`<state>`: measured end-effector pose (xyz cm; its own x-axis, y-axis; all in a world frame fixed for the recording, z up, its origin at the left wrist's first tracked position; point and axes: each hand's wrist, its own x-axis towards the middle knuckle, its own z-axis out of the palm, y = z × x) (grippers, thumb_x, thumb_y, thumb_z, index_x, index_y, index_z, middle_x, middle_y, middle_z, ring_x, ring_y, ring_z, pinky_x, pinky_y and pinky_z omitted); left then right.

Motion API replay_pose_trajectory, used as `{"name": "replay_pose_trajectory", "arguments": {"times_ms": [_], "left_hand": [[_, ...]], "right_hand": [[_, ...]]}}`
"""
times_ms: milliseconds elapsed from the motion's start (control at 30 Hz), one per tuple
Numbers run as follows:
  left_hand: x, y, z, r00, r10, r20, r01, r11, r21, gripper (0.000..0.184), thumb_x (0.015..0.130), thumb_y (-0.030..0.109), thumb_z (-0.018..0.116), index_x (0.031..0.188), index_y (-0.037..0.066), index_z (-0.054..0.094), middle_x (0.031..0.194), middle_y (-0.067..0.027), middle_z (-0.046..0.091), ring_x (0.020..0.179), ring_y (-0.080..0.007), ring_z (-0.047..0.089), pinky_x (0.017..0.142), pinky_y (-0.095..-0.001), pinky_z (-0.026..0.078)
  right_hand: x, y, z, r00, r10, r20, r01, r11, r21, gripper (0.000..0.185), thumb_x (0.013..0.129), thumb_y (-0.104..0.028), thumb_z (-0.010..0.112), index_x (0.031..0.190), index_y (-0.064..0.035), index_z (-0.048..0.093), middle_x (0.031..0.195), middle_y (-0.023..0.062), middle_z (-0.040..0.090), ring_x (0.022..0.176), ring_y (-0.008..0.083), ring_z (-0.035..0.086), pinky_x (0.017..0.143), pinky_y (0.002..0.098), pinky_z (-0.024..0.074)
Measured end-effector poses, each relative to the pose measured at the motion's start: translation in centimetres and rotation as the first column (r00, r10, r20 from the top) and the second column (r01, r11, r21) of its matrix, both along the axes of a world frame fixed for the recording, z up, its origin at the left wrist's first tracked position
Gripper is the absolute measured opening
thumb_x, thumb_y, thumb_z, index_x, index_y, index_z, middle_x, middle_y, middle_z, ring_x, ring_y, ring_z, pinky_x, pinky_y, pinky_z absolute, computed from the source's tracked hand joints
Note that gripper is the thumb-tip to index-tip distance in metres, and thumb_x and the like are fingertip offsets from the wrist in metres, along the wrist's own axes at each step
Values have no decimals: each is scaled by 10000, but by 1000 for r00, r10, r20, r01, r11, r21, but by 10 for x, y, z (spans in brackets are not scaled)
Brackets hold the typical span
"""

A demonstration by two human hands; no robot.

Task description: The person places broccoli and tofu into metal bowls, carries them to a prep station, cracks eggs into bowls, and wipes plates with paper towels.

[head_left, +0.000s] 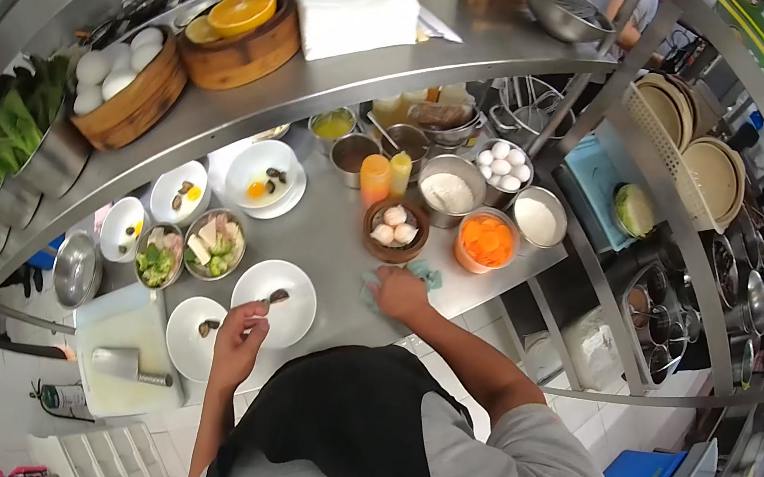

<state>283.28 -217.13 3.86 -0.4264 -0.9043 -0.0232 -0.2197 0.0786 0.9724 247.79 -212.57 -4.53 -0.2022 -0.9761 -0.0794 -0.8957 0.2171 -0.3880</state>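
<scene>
Over the near rim of a white bowl (293, 320), my left hand (238, 341) is pinched closed at a dark brown piece (279, 296) that looks like mushroom. Left of it, a second white bowl (182, 347) holds similar dark pieces. My right hand (401, 294) presses a pale green cloth (371, 293) onto the steel counter, its fingers curled over the fabric. Just beyond the cloth stands a small bamboo steamer (392, 252) with several pale round items in it. A clear tub of sliced carrots (486, 243) is to the right of the steamer.
Farther back are bowls with yolk and dark pieces (261, 174), sauce bottles (375, 177), a flour bowl (450, 192) and eggs (503, 166). At left, a cleaver (128, 365) lies on a cutting board (122, 311). A steel shelf (349, 71) overhangs the counter. Other people stand behind it.
</scene>
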Motion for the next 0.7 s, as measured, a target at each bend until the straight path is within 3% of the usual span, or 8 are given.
{"name": "replay_pose_trajectory", "arguments": {"times_ms": [200, 400, 467, 500, 533, 567, 633, 700], "left_hand": [[15, 26, 13, 991, 133, 30, -136, 976, 171, 241, 976, 93, 663, 1208, 40, 624, 1295, -101, 631, 1009, -150, 636, 915, -306, 488], [25, 39, 32, 965, 252, 76, -262, 944, 200, 234, 961, 98, 673, 1190, 63, 645, 1297, -80, 634, 971, -108, 610, 843, -269, 471], [19, 48, 45, 958, 269, 102, -284, 942, 181, 237, 963, 95, 668, 1196, 60, 644, 1277, -71, 640, 955, -105, 612, 809, -266, 475], [18, 54, 54, 944, 307, 117, -324, 931, 169, 238, 964, 93, 666, 1199, 58, 644, 1267, -67, 643, 947, -103, 613, 791, -264, 478], [24, 58, 54, 946, 299, 124, -318, 930, 186, 241, 970, 94, 659, 1206, 51, 644, 1271, -65, 643, 956, -117, 625, 798, -274, 496], [32, 62, 46, 945, 305, 118, -321, 934, 154, 250, 973, 95, 658, 1217, 45, 642, 1267, -70, 647, 981, -136, 641, 843, -290, 511], [42, 71, 50, 934, 334, 123, -353, 914, 201, 250, 977, 98, 658, 1221, 41, 644, 1230, -63, 662, 1026, -158, 647, 884, -321, 524], [51, 76, 47, 911, 371, 181, -379, 925, 13, 248, 989, 131, 657, 1223, 48, 654, 1073, 4, 671, 902, -75, 588, 770, -247, 471]], "right_hand": [[-64, 5, 102, 954, 109, 278, -153, 978, 144, 479, 853, -465, 722, 1162, -99, 721, 1089, 186, 726, 1045, 371, 684, 945, 476, 532], [-280, -68, 145, 882, -381, -278, 381, 923, -54, 325, 791, -309, 740, 1030, -90, 759, 1057, 206, 737, 1001, 384, 713, 871, 476, 575], [-360, -86, 95, 876, -146, -460, 121, 989, -83, 307, 747, -255, 703, 972, -53, 757, 1006, 203, 746, 943, 389, 726, 833, 482, 587], [-377, -93, 81, 860, -104, -500, 196, 971, 135, 330, 756, -295, 710, 975, -52, 759, 1014, 198, 747, 939, 372, 729, 831, 490, 578], [-467, -123, 0, 788, 405, -463, -111, 834, 541, 374, 768, -362, 736, 975, -52, 761, 1021, 180, 753, 908, 357, 733, 818, 482, 572], [-448, -108, 30, 867, 285, -408, -39, 856, 515, 377, 784, -399, 748, 962, -67, 763, 1022, 155, 761, 895, 336, 733, 785, 469, 569], [-508, -116, -24, 679, 541, -497, -396, 839, 373, 448, 743, -501, 780, 909, -86, 752, 950, 138, 754, 881, 362, 720, 793, 493, 565], [-489, -126, -2, 570, 630, -527, -385, 771, 507, 417, 778, -517, 735, 871, -110, 747, 868, 152, 726, 844, 366, 709, 760, 502, 562]]}}
